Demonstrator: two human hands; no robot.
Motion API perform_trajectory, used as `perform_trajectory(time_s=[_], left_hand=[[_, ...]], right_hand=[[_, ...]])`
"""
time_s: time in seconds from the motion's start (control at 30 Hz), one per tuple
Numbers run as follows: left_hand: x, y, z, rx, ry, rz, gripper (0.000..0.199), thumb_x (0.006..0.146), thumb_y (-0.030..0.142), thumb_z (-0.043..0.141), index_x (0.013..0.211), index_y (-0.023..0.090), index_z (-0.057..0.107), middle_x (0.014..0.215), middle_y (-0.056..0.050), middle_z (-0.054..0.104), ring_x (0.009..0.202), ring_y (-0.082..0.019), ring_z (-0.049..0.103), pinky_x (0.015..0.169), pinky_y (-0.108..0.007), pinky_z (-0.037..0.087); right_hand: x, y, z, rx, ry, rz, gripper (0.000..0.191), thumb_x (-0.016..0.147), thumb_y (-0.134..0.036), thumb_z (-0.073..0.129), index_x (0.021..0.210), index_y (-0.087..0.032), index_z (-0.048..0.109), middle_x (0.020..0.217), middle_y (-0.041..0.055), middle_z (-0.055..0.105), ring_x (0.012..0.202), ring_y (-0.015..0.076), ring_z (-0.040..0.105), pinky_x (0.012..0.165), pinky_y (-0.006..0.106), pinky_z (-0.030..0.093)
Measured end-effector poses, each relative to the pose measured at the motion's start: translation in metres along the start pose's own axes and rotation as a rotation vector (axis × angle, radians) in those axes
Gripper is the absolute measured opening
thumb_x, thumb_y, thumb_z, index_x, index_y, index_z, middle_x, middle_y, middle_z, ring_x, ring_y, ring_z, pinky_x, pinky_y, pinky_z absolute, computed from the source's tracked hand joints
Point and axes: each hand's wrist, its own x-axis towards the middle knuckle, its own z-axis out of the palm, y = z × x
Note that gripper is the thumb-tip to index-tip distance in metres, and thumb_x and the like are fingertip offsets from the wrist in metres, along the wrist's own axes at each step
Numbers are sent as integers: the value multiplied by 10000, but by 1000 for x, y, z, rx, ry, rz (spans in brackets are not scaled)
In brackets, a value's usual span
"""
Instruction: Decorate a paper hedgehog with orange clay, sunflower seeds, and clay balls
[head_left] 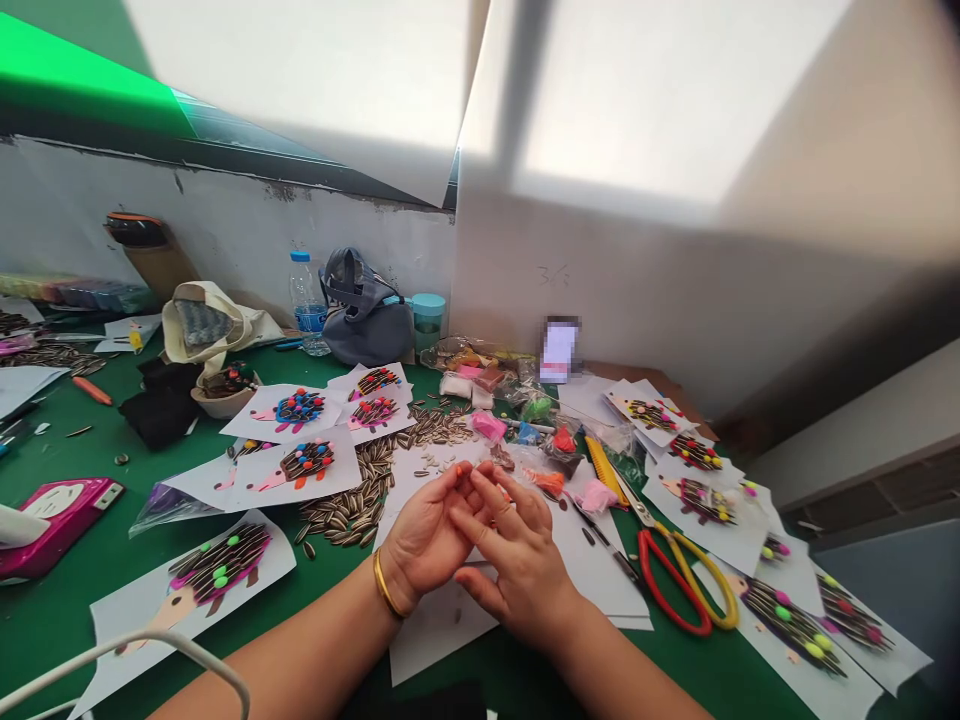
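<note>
My left hand (431, 535), with a gold bangle (386, 585) at its wrist, is turned palm up and cupped. Across its fingers lies my right hand (514, 540), the fingers bent and the thumb apart. Their fingertips meet over the white paper (427, 635); a small orange spot shows there, but what is between them is too hidden to name. Just beyond are lumps of coloured clay: orange (544, 482), pink (489, 427) and red (564, 440). Striped sunflower seeds (349, 500) lie in a heap left of my hands.
Red-and-yellow scissors (679, 570), a black pen (604, 540) and a yellow comb-like strip (602, 468) lie to the right. Paper hedgehogs with seed spines flank both sides, one card (195, 600) at near left. Behind stand a phone (559, 350), a grey bag (367, 315) and a bottle (307, 305).
</note>
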Motion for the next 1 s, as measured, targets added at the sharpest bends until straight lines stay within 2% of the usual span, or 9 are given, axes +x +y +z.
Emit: perform_trajectory(time_s=[0.13,0.3,0.47,0.63,0.8,1.0], left_hand=[[0,1,0,-13,-24,14,178,947,189,481,903,140,646,1034,-97,702,1016,-190,664,943,-338,511],[0,-2,0,1,27,-29,170,945,208,494,909,144,648,998,-87,707,938,-173,682,895,-315,530],[1,-4,-2,-12,-23,-7,166,944,197,490,908,142,642,1032,-102,696,996,-183,667,935,-323,512],[1,-5,-1,-4,6,-31,165,944,199,489,914,155,645,992,-85,699,931,-163,679,880,-290,530],[0,-6,1,-1,4,-15,194,947,208,480,865,145,644,1014,-105,691,948,-176,670,880,-298,530],[-2,-11,4,25,20,-84,205,935,244,517,862,118,661,991,-106,687,937,-171,666,891,-267,524]], right_hand=[[0,1,0,25,44,4,415,858,-442,601,1258,-329,610,1540,42,331,1382,353,299,1070,539,293],[0,-1,1,29,-17,-20,484,856,-471,594,1311,-304,570,1536,65,340,1385,356,295,1056,536,310],[2,-1,-4,70,52,9,294,867,-365,586,1145,-322,672,1490,27,415,1353,330,352,1051,524,326],[4,-5,-6,60,49,-1,296,870,-312,584,1152,-279,666,1456,47,462,1346,315,367,1050,502,335],[6,-6,-4,115,145,45,137,870,-240,602,927,-299,712,1232,8,636,1197,254,497,987,444,392],[9,-9,-2,167,100,24,140,896,-233,583,979,-264,692,1111,20,690,1104,223,541,926,402,423]])
